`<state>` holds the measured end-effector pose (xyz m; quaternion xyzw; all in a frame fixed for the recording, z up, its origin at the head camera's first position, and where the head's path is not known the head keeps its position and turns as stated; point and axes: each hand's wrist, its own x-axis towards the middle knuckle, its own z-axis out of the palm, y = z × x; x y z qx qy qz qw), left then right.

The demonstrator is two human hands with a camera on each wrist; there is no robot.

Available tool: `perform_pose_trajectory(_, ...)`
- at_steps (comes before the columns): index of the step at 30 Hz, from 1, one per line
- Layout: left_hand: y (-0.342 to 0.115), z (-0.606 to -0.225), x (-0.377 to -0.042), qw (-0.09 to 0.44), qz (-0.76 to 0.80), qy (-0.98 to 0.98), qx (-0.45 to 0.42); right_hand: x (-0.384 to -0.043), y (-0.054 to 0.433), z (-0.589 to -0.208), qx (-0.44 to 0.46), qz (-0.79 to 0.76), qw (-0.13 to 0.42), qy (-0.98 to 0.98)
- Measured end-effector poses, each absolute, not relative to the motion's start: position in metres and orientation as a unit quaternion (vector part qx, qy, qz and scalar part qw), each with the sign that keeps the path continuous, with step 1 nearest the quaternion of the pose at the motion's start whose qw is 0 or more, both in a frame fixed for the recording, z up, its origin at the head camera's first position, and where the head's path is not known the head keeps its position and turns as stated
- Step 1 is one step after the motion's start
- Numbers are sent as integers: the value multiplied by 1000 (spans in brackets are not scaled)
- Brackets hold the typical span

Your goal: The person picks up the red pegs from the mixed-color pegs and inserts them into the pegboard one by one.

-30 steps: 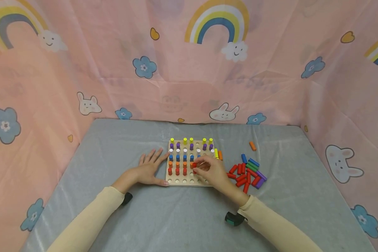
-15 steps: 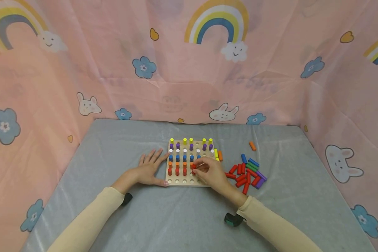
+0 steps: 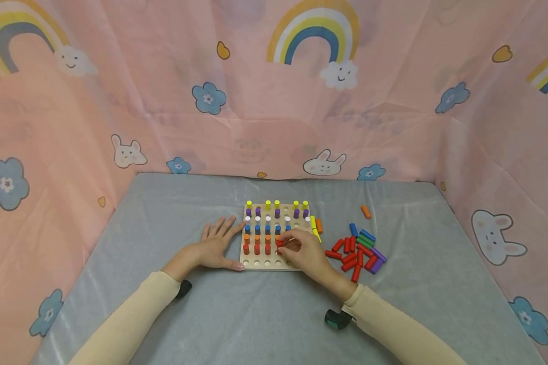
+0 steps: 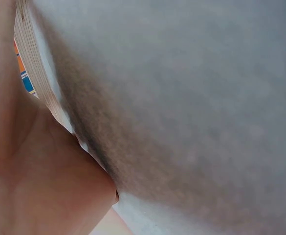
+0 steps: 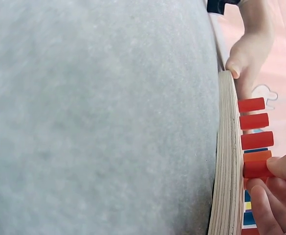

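The board (image 3: 262,264), layered wood, is probably stiff, best steadied by its sides; its left edge is touched by the left hand (image 3: 215,248), fingers spread, nothing gripped. At its near part, right of three others (image 3: 257,249), a red peg (image 5: 256,169) is pinched between the right hand's (image 3: 304,251) thumb and fingers. Likely light and rigid, the smooth cylinder is best taken by its top.

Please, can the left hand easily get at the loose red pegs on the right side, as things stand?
Probably not easily: the left hand rests at the left edge of the pegboard, while the loose red pegs lie beyond its right edge. The right hand, pinching a red peg, is in between.
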<state>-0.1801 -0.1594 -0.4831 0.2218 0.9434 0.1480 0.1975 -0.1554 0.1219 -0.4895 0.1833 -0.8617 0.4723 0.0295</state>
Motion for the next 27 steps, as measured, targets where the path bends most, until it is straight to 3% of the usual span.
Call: perform_pose_trajectory(27,-159,-482,-180,199,149,943,223,-154,121,-494,202,450,24,-869)
